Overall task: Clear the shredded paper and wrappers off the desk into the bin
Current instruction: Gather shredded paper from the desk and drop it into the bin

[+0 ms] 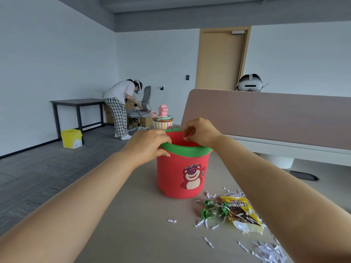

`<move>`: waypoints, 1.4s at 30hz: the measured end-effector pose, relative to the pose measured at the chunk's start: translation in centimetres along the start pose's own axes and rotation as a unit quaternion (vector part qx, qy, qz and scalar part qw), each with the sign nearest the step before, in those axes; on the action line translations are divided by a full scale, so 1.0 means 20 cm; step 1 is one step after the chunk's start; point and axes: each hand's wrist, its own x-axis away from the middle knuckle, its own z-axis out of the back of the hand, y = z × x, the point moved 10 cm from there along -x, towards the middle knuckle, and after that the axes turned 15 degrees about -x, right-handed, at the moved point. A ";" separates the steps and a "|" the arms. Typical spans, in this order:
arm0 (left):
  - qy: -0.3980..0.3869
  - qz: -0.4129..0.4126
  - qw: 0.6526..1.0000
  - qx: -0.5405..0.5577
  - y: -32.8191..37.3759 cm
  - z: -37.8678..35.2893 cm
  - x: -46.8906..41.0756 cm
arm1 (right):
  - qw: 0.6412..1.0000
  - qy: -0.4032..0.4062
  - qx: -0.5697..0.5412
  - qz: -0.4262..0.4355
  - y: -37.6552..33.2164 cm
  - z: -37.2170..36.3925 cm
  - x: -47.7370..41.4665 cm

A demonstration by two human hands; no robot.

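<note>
The head camera shows me a red plastic bin with a green rim and a bear picture (169, 177), upright on the grey-beige desk top (133, 215) towards its far end. Only a strip of its red inner wall shows. The near rim hides whatever lies inside.

The left hand (148, 145) grips the rim on the left side, fingers wrapped round the green edge. The right hand (201, 132) is at the far rim with its fingers bent together (maybe a white scrap at the tips). I cannot tell if it holds anything.

The rubbish is all on the desk, near and to the right of the bin. The crumpled green foil wrappers (213, 210) lie just beside a yellow and brown snack packet (241, 215), whose right edge goes behind the forearm. White strips of shredded paper (266, 251) lie scattered around them, the thickest heap cut off at the bottom edge.

On the floor, far left, stands a small yellow-lined box (71, 138), its contents out of sight.
</note>
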 end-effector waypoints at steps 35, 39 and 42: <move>0.022 0.053 0.997 0.052 0.33 0.00 0.41 | 0.974 0.207 -0.077 0.044 0.10 0.21 0.58; -0.256 0.100 0.950 0.145 0.47 -0.37 0.70 | 0.985 0.162 -0.062 -0.003 0.21 0.11 0.82; -0.356 0.105 0.917 0.144 0.54 -0.46 0.92 | 0.991 0.115 -0.062 -0.028 0.26 0.02 0.98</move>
